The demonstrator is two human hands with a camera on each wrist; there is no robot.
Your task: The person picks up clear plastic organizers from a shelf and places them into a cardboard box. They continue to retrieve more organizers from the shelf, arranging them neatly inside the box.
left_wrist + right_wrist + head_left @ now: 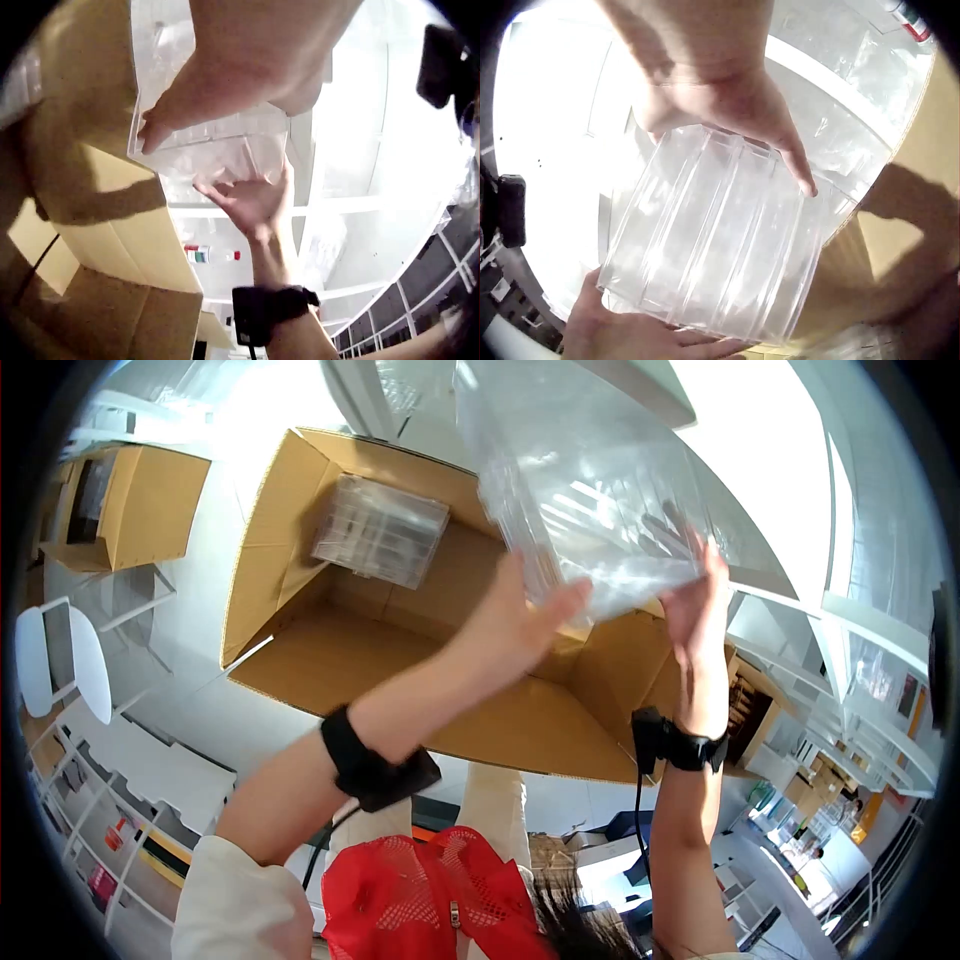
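One clear tray is held on opposite sides — left hand at one, right hand at the other — near an open box with clear plastic inside.

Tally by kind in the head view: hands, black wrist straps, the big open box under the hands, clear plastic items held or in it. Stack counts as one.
Hands: 2 (left hand, right hand)
Black straps: 2 (left strap, right strap)
Big open box: 1
Clear plastic items: 2 (held item, boxed item)
Total: 7
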